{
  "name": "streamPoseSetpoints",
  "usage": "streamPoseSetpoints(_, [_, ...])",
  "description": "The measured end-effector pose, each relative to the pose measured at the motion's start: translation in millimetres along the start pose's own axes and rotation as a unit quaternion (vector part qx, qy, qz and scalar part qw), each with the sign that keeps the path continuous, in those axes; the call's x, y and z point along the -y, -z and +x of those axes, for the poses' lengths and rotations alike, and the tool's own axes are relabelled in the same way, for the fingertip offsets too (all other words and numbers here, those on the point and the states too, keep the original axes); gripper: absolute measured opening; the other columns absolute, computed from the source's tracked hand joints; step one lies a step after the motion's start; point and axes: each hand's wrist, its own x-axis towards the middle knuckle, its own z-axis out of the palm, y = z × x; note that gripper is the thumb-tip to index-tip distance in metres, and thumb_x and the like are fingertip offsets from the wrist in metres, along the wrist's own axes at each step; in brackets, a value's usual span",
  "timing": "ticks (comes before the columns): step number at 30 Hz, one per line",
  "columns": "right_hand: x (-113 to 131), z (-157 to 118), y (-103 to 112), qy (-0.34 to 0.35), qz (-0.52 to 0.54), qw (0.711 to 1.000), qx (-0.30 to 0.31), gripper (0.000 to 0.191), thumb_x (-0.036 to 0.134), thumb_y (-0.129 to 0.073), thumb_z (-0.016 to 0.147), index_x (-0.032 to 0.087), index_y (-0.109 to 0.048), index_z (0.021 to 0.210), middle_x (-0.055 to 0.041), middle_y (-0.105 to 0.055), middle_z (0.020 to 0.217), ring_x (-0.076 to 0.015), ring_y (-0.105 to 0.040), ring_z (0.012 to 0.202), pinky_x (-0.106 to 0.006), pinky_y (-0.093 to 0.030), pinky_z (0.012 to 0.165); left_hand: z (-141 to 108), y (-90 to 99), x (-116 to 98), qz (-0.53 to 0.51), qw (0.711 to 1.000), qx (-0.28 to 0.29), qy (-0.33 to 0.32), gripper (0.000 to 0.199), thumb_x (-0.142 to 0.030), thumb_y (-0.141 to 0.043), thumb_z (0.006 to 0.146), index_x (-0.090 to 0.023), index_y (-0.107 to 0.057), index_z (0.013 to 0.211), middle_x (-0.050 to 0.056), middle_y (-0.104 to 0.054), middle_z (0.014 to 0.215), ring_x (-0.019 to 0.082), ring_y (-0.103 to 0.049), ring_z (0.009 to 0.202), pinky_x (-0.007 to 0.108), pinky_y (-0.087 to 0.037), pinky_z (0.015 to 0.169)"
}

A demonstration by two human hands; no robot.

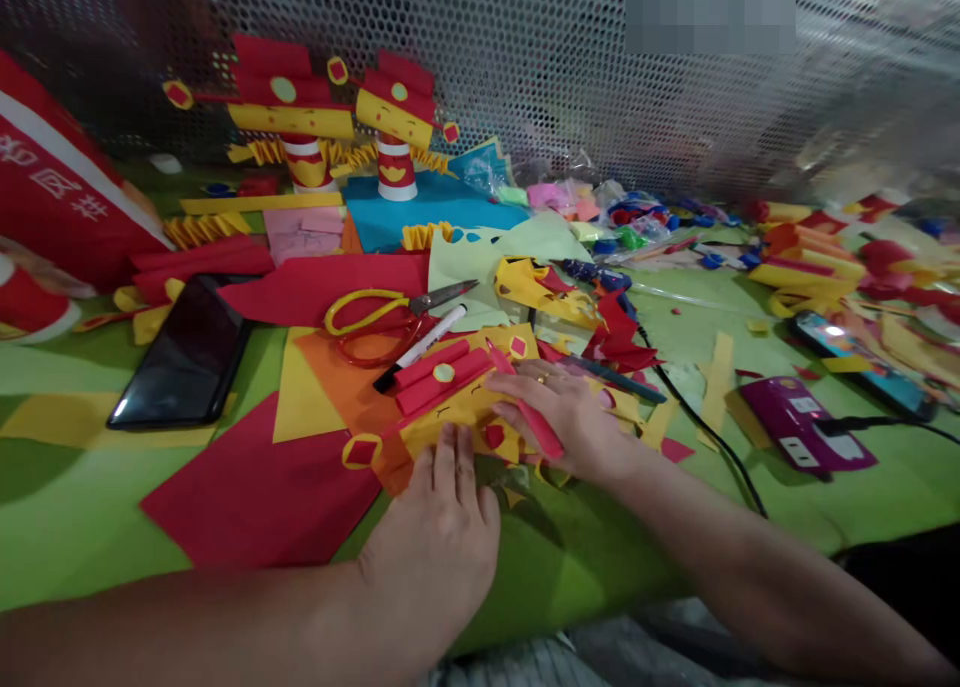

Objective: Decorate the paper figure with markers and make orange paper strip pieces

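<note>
The yellow paper face point(466, 407) lies on the green desk point(592, 567), its lower edge under the left hand point(448, 527), whose grip is loose with fingers laid flat, while the right hand's point(574, 417) grip pinches a red pen point(541, 427) at its right side. Scissors point(417, 307) and a white marker point(431, 339) crowd its far side; a red sheet point(262, 487) and black phone point(184, 352) lie left, a black cable point(739, 467) right.
</note>
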Motion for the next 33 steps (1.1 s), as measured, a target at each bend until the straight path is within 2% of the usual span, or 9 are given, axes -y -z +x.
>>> streamPoseSetpoints(3, [3.2, 0.2, 3.5, 0.001, 0.099, 0.994, -0.056, 0.029, 0.030, -0.046, 0.091, 0.021, -0.056, 0.116, -0.0058, -0.068, 0.079, -0.0185, -0.061, 0.077, -0.035, -0.052, 0.071, 0.2, -0.3, 0.2, -0.013, 1.000, -0.007, -0.004, 0.014, -0.022, -0.062, 0.072, -0.009, -0.064, 0.069, 0.027, -0.064, 0.107, 0.037, -0.063, 0.099, 0.041, -0.052, 0.073])
streamPoseSetpoints(7, [12.6, -0.7, 5.7, -0.049, 0.256, 0.963, -0.065, 0.038, 0.045, -0.040, 0.091, 0.020, -0.061, 0.111, -0.0034, -0.068, 0.072, -0.0150, -0.063, 0.070, -0.032, -0.053, 0.073, 0.2, -0.9, -0.1, -0.027, 1.000, -0.012, 0.004, 0.009, -0.018, -0.063, 0.068, -0.010, -0.065, 0.066, 0.027, -0.065, 0.105, 0.037, -0.064, 0.097, 0.040, -0.054, 0.069])
streamPoseSetpoints(11, [20.0, -2.9, 2.6, -0.183, 0.299, 0.936, -0.041, 0.029, 0.043, -0.051, 0.087, 0.019, -0.064, 0.096, -0.0019, -0.066, 0.067, -0.0100, -0.060, 0.051, -0.022, -0.051, 0.049, -0.3, -0.1, -0.1, -0.027, 1.000, -0.010, 0.000, 0.012, -0.021, -0.062, 0.071, -0.009, -0.067, 0.071, 0.027, -0.064, 0.106, 0.036, -0.064, 0.097, 0.039, -0.054, 0.069])
streamPoseSetpoints(14, [20.1, -5.7, -2.4, -0.246, 0.297, 0.920, -0.069, 0.017, 0.035, -0.059, 0.082, 0.019, -0.060, 0.087, -0.0004, -0.064, 0.064, -0.0103, -0.059, 0.048, -0.020, -0.048, 0.042, -0.2, 0.7, 0.6, -0.028, 1.000, -0.012, -0.002, 0.015, -0.020, -0.059, 0.073, -0.008, -0.067, 0.077, 0.028, -0.064, 0.106, 0.036, -0.064, 0.097, 0.040, -0.054, 0.069])
streamPoseSetpoints(20, [16.5, -7.0, -6.1, -0.199, 0.257, 0.943, -0.076, 0.012, 0.026, -0.059, 0.079, 0.021, -0.054, 0.069, 0.0018, -0.060, 0.056, -0.0125, -0.059, 0.048, -0.023, -0.049, 0.046, 2.4, 2.2, 2.0, -0.038, 0.999, -0.014, -0.012, 0.011, -0.015, -0.056, 0.072, -0.008, -0.064, 0.070, 0.031, -0.063, 0.105, 0.038, -0.064, 0.097, 0.041, -0.054, 0.068])
streamPoseSetpoints(26, [18.0, 0.0, -4.1, -0.164, 0.215, 0.960, -0.076, 0.016, 0.018, -0.054, 0.078, 0.022, -0.048, 0.063, 0.0034, -0.057, 0.053, -0.0107, -0.056, 0.044, -0.021, -0.045, 0.042, 4.2, 4.5, 0.5, -0.047, 0.999, -0.023, -0.007, 0.010, -0.012, -0.056, 0.070, -0.007, -0.062, 0.064, 0.032, -0.062, 0.103, 0.039, -0.064, 0.095, 0.040, -0.055, 0.065])
streamPoseSetpoints(33, [18.6, 0.1, -7.1, -0.146, 0.211, 0.963, -0.085, 0.016, 0.019, -0.055, 0.077, 0.023, -0.049, 0.063, 0.0035, -0.057, 0.054, -0.0104, -0.057, 0.046, -0.020, -0.045, 0.042, 3.0, 3.9, 1.8, -0.043, 0.999, -0.007, -0.010, 0.011, -0.011, -0.054, 0.071, -0.008, -0.062, 0.066, 0.030, -0.064, 0.103, 0.037, -0.065, 0.096, 0.040, -0.055, 0.066])
